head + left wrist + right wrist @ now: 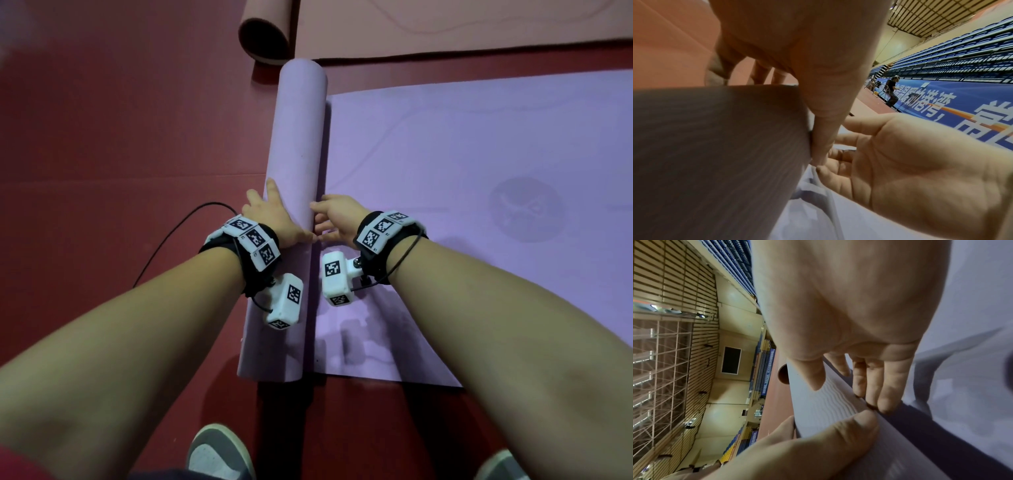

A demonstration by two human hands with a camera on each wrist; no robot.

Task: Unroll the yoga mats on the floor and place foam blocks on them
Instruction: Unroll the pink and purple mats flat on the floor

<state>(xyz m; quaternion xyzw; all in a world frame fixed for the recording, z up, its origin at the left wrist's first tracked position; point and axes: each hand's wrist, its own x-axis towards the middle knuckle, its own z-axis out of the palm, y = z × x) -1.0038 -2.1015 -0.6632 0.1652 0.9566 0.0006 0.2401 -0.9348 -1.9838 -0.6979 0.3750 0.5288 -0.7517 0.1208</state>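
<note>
Lilac foam fills most of the head view: a purple yoga mat (479,192) lies partly unrolled on the dark red floor (102,137), its flat sheet spreading out from the purple roll (294,144), which stands as the landmark here. The left hand (274,219) rests on top of the roll near its middle, fingers (272,188) spread and nearly straight over the far side, thumb down the near side. The right hand (337,217) sits against the roll's side where it meets the flat sheet, fingers (875,386) extended with the tips pressed into that seam; neither hand wraps round anything. Beyond the roll's far end lies a pink yoga mat (462,27), also partly unrolled, with its own pink roll (265,37) beside it.

Judging by this, the step in hand is unrolling the purple mat, with a good stretch left wound up. The next move probably calls for an even push from both hands away from the flat sheet, so the roll travels straight. No foam blocks are in view.
</note>
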